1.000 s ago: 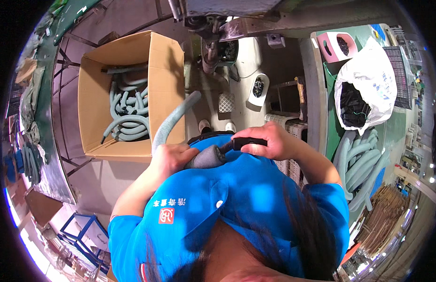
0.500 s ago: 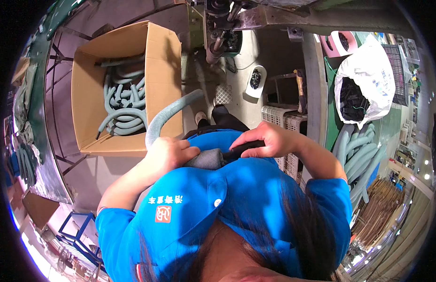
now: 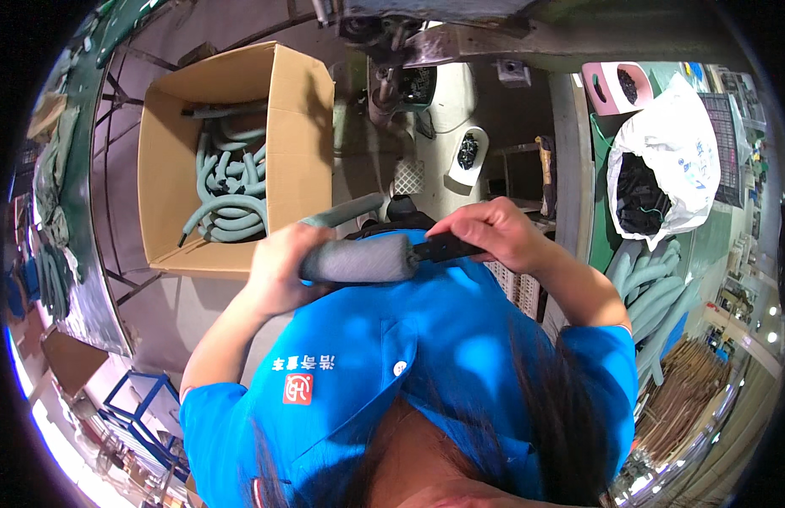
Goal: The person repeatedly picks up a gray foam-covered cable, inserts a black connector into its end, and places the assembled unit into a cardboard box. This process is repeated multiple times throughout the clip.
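A grey foam tube [image 3: 363, 260] is gripped in my left hand [image 3: 282, 269], its thick end pointing right across the front of my blue shirt. Another stretch of grey-green foam [image 3: 346, 211] sticks out beyond that hand; the fingers hide whether both belong to one bent tube. My right hand [image 3: 498, 234] pinches a flat black piece [image 3: 447, 247] between thumb and fingers. The tip of that piece meets the open end of the foam tube, and how far it reaches inside is hidden.
At the left stands an open cardboard box [image 3: 301, 161] with several grey-green foam tubes [image 3: 231, 207]. A white sack [image 3: 684, 157] of black pieces and more foam tubes [image 3: 655, 288] sit at the right. Machinery [image 3: 388, 85] hangs ahead, near a white bin [image 3: 467, 157] of black parts.
The foam tube's thick end has come up and nearer, and its long curved part has swung lower to the right. My right hand has moved slightly up, still holding the black piece.
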Demonstrator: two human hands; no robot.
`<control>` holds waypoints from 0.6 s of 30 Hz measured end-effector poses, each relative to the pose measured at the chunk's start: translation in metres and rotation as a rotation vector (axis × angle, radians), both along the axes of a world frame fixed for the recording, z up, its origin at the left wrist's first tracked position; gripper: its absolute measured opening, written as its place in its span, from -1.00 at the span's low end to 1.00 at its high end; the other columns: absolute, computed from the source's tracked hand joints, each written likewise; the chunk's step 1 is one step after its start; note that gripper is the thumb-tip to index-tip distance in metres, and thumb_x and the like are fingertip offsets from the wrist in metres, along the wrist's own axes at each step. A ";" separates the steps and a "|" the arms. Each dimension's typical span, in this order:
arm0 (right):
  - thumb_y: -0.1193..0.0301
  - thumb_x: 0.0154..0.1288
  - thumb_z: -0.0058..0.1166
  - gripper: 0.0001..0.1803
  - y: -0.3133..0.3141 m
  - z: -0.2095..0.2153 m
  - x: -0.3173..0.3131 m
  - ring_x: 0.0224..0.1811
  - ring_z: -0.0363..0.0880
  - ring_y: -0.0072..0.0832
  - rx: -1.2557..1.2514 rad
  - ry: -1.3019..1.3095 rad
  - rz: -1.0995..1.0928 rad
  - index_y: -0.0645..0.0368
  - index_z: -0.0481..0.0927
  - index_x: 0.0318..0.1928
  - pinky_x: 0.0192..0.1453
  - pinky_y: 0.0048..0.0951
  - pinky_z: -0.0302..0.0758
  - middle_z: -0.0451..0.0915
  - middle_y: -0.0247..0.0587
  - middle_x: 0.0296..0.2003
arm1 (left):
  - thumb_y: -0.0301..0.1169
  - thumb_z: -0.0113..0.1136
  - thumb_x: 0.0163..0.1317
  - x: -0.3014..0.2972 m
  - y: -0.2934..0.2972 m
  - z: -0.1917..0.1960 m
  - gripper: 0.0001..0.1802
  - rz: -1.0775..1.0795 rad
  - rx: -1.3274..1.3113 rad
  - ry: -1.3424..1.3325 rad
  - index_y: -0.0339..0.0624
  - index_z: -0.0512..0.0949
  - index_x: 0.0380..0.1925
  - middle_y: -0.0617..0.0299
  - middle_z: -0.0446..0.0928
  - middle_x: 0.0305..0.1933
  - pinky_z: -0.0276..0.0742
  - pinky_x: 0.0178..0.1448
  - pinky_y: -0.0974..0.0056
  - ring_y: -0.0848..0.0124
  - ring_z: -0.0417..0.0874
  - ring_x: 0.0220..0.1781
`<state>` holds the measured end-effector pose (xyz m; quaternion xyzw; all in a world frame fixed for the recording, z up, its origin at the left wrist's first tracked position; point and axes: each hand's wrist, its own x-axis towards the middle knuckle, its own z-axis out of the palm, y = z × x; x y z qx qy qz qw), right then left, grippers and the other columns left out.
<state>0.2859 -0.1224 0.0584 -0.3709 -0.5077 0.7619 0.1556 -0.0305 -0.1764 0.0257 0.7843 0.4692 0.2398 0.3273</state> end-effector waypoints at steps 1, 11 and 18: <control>0.15 0.44 -0.13 -0.56 0.001 0.007 0.005 -0.62 0.29 -0.81 -0.029 0.000 0.001 0.27 0.61 -0.06 -0.59 -0.72 0.16 0.44 -0.50 -0.62 | -0.41 0.41 -0.32 -0.005 0.002 -0.002 -0.48 0.087 0.023 0.021 -0.15 0.49 -0.21 0.08 0.52 -0.41 0.50 -0.26 0.10 0.06 0.58 -0.34; 0.28 0.45 -0.15 -0.71 0.006 0.040 0.030 -0.38 0.53 -0.56 0.288 0.011 0.205 0.20 0.59 -0.16 -0.27 -0.53 0.41 0.60 -0.19 -0.41 | -0.30 0.43 -0.29 0.009 -0.035 -0.002 -0.65 0.058 -0.378 -0.242 -0.25 0.48 -0.57 0.08 0.43 -0.63 0.35 -0.46 0.24 0.21 0.50 -0.58; 0.43 0.39 -0.11 -0.78 -0.005 0.038 0.041 -0.61 0.54 -0.22 0.817 -0.053 0.357 0.16 0.49 -0.01 -0.51 -0.44 0.40 0.57 -0.17 -0.52 | -0.30 0.38 -0.29 0.017 -0.032 0.000 -0.67 0.081 -0.432 -0.137 -0.26 0.46 -0.61 0.14 0.42 -0.65 0.31 -0.48 0.28 0.32 0.48 -0.59</control>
